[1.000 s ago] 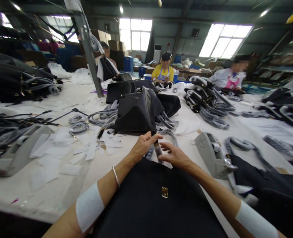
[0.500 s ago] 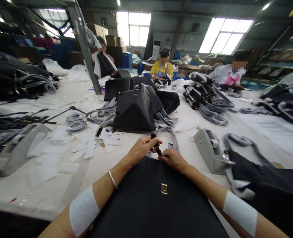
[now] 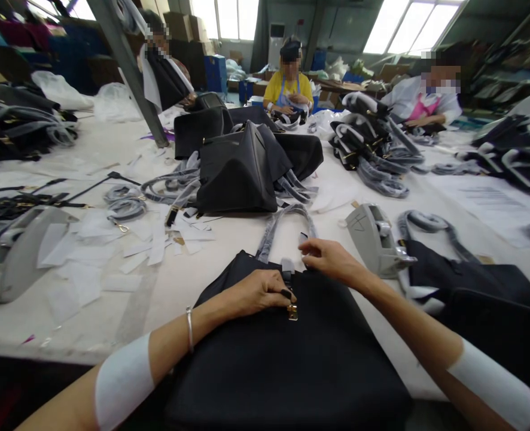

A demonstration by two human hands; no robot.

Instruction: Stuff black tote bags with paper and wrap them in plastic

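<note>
A black handbag (image 3: 292, 371) lies before me, with a gold clasp (image 3: 293, 312) on its front. My left hand (image 3: 258, 292) is closed on a short black strap (image 3: 286, 294), holding its end down at the clasp. Most of that strap is hidden by my fingers. My right hand (image 3: 330, 258) is just above the bag's top edge, beside the right foot of the wrapped handle (image 3: 271, 230). Its fingers are loosely bent and apart, with nothing visible in them.
Black bags (image 3: 238, 170) are piled ahead. Grey tape dispensers stand left (image 3: 20, 251) and right (image 3: 375, 239). Paper slips (image 3: 85, 284) litter the table at left, and another black bag (image 3: 466, 269) lies at right. Several co-workers sit beyond, one in a yellow top (image 3: 274, 90).
My left hand has brought the strap from the bag's top edge down to the clasp. My right hand has let go of the strap and moved right. The view has tilted down.
</note>
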